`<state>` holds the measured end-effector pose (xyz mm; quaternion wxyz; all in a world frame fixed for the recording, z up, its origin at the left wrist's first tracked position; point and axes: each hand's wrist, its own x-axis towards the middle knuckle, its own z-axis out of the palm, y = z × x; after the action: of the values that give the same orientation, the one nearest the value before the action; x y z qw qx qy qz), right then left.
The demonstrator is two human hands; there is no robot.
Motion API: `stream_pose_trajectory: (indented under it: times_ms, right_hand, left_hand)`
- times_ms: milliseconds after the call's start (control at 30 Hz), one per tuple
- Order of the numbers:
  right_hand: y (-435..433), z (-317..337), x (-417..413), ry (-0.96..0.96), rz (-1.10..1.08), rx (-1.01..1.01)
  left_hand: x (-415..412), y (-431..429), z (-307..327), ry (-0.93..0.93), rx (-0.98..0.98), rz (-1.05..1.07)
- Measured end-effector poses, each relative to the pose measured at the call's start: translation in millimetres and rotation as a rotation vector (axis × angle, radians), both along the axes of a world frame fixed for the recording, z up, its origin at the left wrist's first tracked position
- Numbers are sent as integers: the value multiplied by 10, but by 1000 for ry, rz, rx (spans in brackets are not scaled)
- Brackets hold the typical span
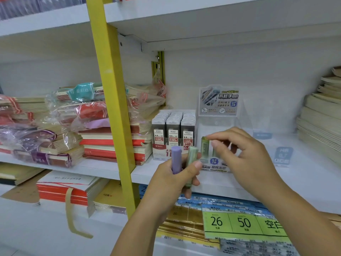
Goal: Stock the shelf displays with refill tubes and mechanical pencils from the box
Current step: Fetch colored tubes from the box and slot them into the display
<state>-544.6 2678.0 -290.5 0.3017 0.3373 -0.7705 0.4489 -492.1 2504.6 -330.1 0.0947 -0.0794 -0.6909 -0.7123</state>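
**A:** so where are the refill tubes at right now?

**B:** middle of the frame. The left hand is wrapped round two of them, a purple tube and a pale green tube, both poking up out of the fist. The right hand pinches the cap of a green tube that stands upright inside the clear display on the white shelf.

**A:** anything crowding it?

**B:** yeah, a carton of grey lead boxes marked 0.5 HB sits just left of the display, can't tell if they actually touch. The two held tubes cover part of that carton's front and the display's lower left corner. Further left is a yellow post, with notebook stacks behind it, some in plastic wrap. The far right edge has cream paper stacks, and a little blue tag stands on the shelf between those and the display. Lower right, one shelf down, there are green label packs printed 26 and 50.
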Motion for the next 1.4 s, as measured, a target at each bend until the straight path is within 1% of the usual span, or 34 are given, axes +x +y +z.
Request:
stream_pose_trajectory:
  times_ms: [100, 200, 267, 333, 367, 433, 533, 733, 800, 867, 933, 1000, 1067, 1133, 1233, 1400]
  right_hand:
    - [-55, -1, 79, -148, 140, 59]
    - [-38, 4, 85, -246, 184, 0]
    - [0, 20, 69, -313, 238, -108]
    - [53, 44, 49, -357, 263, -165]
    - [83, 55, 37, -361, 263, -148]
    - [144, 54, 26, -353, 257, -48]
    - [165, 16, 49, -302, 234, 93]
    - [27, -53, 93, -227, 192, 156]
    - [-2, -14, 83, -194, 196, 124]
    - [9, 100, 46, -176, 181, 30]
    - [40, 278, -46, -187, 192, -102]
    - [59, 452, -204, -219, 215, -153]
    - [29, 559, -352, -237, 171, -79]
    - [-15, 587, -471, -291, 130, -9]
    - [-74, 552, -572, -403, 118, 65]
    - [-102, 462, -647, -453, 60, 155]
  left_hand:
    - [-13, 3, -7, 10, -48, -50]
    - [-18, -8, -21, 1, -127, -91]
    - [-17, -24, -36, -19, -95, -133]
    - [-15, -42, -32, -16, 5, -134]
    - [-14, -55, -17, 4, 47, -99]
    - [-10, -94, 23, 52, 100, -1]
    - [-14, -146, 50, 91, 97, 58]
    - [-49, -52, 70, 110, 83, 81]
    - [-55, -46, 71, 119, 57, 89]
    - [-73, -72, 61, 95, -5, 106]
    - [-93, -109, 54, 24, -50, 104]
    - [-115, -143, 47, -45, -45, 90]
    - [-126, -167, 44, -50, -67, 91]
    - [-129, -164, 53, 16, -106, 95]
    - [-131, -123, 64, 103, -111, 94]
    - [-120, -37, 50, 82, -153, 70]
